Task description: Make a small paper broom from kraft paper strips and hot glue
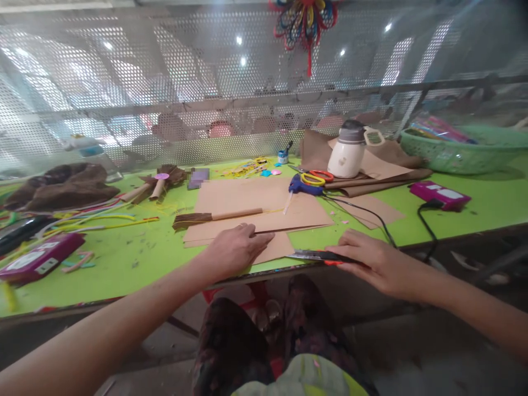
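My left hand point(235, 248) lies at the table's front edge, holding a piece of brown paper point(278, 246) against the tabletop, its thumb hidden. Scissors point(307, 254) with dark blades and a bit of orange-red on the handle are in my right hand point(367, 261), the blades pointing left at the paper's right corner. Behind my left hand lie larger brown sheets point(268, 192). On them rest a small brown brush-like paper roll point(231, 214) with a fringed end and a blue glue gun point(305, 187).
A white jug point(347, 154) stands behind, near yellow- and red-handled scissors point(317, 177). Magenta power strips point(440, 195) sit right and left, with a black cord across the table. A green basket point(457, 154) is far right. Brown fringed rolls point(159, 190) and coloured strips point(103, 221) lie left.
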Demonstrator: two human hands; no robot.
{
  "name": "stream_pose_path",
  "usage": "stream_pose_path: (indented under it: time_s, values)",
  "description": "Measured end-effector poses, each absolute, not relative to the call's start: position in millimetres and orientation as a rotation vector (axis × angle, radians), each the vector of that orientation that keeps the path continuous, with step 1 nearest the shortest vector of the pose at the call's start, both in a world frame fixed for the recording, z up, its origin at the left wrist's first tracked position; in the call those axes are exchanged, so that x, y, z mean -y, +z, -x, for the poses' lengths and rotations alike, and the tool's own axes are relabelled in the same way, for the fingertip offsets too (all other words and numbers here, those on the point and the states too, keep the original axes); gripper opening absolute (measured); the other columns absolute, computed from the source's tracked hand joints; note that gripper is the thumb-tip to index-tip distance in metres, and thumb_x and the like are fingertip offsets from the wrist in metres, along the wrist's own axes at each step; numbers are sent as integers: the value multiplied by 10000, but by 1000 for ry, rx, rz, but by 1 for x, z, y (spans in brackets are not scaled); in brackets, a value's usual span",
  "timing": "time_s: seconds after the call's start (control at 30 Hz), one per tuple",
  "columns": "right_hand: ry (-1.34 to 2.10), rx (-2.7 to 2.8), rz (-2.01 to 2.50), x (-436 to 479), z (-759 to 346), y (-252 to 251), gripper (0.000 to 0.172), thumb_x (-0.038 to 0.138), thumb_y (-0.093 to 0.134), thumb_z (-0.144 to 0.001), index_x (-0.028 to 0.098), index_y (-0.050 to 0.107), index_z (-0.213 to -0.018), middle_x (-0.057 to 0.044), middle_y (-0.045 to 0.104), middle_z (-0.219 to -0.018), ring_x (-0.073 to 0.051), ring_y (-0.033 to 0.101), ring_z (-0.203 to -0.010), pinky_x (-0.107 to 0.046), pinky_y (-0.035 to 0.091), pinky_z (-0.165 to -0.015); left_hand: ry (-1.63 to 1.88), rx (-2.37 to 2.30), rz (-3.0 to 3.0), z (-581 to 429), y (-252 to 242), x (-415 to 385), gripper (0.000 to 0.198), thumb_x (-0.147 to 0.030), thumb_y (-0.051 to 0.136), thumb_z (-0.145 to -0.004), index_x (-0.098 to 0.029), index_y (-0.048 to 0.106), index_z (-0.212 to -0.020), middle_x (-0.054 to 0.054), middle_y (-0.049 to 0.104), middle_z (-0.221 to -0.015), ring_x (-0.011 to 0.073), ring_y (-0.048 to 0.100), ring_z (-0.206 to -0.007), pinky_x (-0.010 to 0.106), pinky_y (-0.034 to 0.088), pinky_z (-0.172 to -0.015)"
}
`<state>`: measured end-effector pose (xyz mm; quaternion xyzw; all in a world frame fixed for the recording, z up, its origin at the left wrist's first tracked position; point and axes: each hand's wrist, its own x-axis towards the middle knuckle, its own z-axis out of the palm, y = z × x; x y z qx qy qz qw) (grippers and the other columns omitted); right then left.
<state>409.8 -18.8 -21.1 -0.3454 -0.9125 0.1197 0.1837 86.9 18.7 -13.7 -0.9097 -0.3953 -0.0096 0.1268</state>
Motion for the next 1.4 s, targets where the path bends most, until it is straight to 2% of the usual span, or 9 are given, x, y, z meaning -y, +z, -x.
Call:
stream_pose_path:
  time_s: [0.2, 0.53, 0.83, 1.1, 1.4]
  values:
    - [303, 2577, 914, 8, -390, -18, 296, 261, 476, -920, 203, 614, -1175, -96, 580, -912, -212, 553, -847, -334, 473, -747, -15, 1165, 2654, -86, -14, -19, 415, -381, 274, -965, -341, 474, -1327, 54, 521, -834, 177, 516, -705, 266, 358, -594]
    - [365, 2611, 1007, 23, -402, -18, 326, 254, 437, -941, 192, 573, -1230, -107, 555, -963, -214, 536, -885, -357, 461, -777, 7, 1188, 2632, -88, -13, -17, 438, -413, 219, -971, -348, 476, -1319, 46, 537, -838, 165, 528, -671, 263, 341, -563]
    - [285, 2580, 962, 22, -375, -19, 300, 244, 439, -938, 172, 597, -1182, -106, 558, -922, -218, 526, -863, -362, 460, -755, -7, 1186, 2635, -87, -13, -17, 438, -422, 225, -968, -353, 479, -1317, 49, 552, -832, 169, 540, -658, 265, 334, -557]
    - [302, 2606, 955, 26, -380, -20, 317, 236, 423, -943, 169, 575, -1214, -112, 550, -940, -211, 522, -856, -360, 459, -757, -16, 1214, 2625, -87, -15, -16, 457, -450, 201, -963, -374, 482, -1315, 52, 569, -846, 192, 559, -671, 280, 336, -546]
    - [343, 2618, 944, 19, -364, -14, 307, 268, 443, -936, 176, 604, -1181, -103, 556, -920, -212, 530, -847, -356, 455, -760, -44, 1228, 2742, -90, -4, -17, 437, -421, 242, -963, -338, 524, -1288, 48, 579, -832, 169, 575, -669, 261, 359, -568]
